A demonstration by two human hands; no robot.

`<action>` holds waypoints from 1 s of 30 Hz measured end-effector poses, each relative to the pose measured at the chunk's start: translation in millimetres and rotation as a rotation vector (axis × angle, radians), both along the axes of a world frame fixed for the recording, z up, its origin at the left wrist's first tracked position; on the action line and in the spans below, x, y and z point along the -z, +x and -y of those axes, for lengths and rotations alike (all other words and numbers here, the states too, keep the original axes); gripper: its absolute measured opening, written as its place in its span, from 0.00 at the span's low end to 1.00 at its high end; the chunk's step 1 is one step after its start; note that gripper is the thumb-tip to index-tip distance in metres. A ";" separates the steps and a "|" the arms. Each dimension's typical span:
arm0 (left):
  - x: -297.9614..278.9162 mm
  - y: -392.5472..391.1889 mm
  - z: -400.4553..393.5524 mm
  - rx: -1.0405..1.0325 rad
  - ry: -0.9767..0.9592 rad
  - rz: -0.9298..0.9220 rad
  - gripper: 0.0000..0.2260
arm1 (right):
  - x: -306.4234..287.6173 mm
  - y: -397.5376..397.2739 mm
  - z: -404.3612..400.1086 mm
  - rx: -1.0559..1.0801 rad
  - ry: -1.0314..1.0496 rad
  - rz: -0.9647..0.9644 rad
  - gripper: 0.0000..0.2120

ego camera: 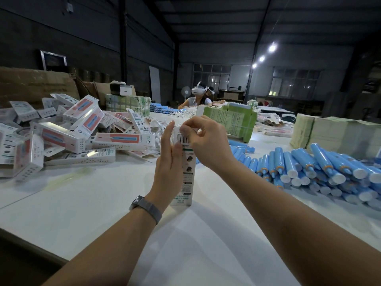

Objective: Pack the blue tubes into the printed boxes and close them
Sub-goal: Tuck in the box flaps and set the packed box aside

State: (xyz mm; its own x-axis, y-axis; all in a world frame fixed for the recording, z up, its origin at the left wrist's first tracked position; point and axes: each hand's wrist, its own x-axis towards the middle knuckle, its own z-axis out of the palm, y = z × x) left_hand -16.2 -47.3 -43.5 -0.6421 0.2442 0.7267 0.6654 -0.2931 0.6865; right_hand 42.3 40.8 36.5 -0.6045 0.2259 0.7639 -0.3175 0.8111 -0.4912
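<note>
Box: tall white printed carton (186, 170), upright on the white table (86, 195), between your hands.
Left hand (168, 159): flat, fingers straight, pressed against the carton's side.
Right hand (206, 139): fingertips pinched on its top flap.
Tubes: blue plastic tubes with white caps (321, 170), heaped at right.
Finished stock: packed printed boxes (68, 131), piled at left.

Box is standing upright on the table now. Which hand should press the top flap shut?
Probably the right hand: its fingertips are already pinched at the top end of the printed box, by the barcode. The left hand lies flat along the box's side, steadying it upright on the table, so it should stay put.
</note>
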 end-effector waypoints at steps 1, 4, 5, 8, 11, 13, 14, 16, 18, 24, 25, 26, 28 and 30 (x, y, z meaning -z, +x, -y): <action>0.0 0.1 0.0 0.003 0.000 -0.002 0.17 | -2.0 0.7 -1.2 -0.009 0.003 0.017 0.05; -0.5 0.5 1.3 -0.007 -0.001 -0.006 0.17 | -7.8 3.5 -4.5 -0.040 0.027 0.067 0.05; -0.8 1.0 1.8 -0.014 -0.005 -0.008 0.17 | -9.5 4.3 -5.2 -0.045 0.039 0.082 0.05; -1.6 2.6 2.6 -0.031 -0.019 -0.020 0.16 | -12.9 6.7 -7.2 -0.063 0.056 0.114 0.05; -2.9 3.6 2.7 -0.034 -0.011 -0.015 0.15 | -14.2 8.2 -8.5 -0.104 0.030 0.127 0.05; -3.8 4.4 3.4 -0.036 -0.003 -0.009 0.15 | -14.0 8.6 -9.1 -0.128 0.003 0.135 0.05; -3.9 4.4 3.5 -0.035 0.002 -0.008 0.14 | -13.8 9.0 -10.1 -0.141 -0.017 0.147 0.05; -3.4 4.3 3.1 -0.023 0.013 -0.008 0.13 | -14.2 10.1 -13.6 -0.178 -0.075 0.190 0.06; -2.5 3.5 2.3 -0.016 0.010 -0.011 0.13 | -15.7 11.5 -18.3 -0.214 -0.107 0.230 0.07; -3.0 3.3 2.6 -0.024 0.006 -0.011 0.16 | -19.9 12.6 -22.9 -0.204 -0.053 0.221 0.09; -3.5 3.8 2.7 -0.024 0.008 -0.020 0.17 | -21.1 12.0 -23.5 -0.204 -0.057 0.233 0.11; -4.2 4.2 3.0 -0.027 0.006 -0.021 0.18 | -23.2 11.3 -24.1 -0.203 -0.058 0.255 0.12; -6.0 5.7 4.3 -0.038 -0.004 -0.014 0.19 | -29.3 9.7 -24.7 -0.204 -0.053 0.303 0.12; -7.8 8.8 5.3 -0.038 -0.023 -0.016 0.21 | -35.1 8.9 -24.2 -0.209 -0.037 0.348 0.12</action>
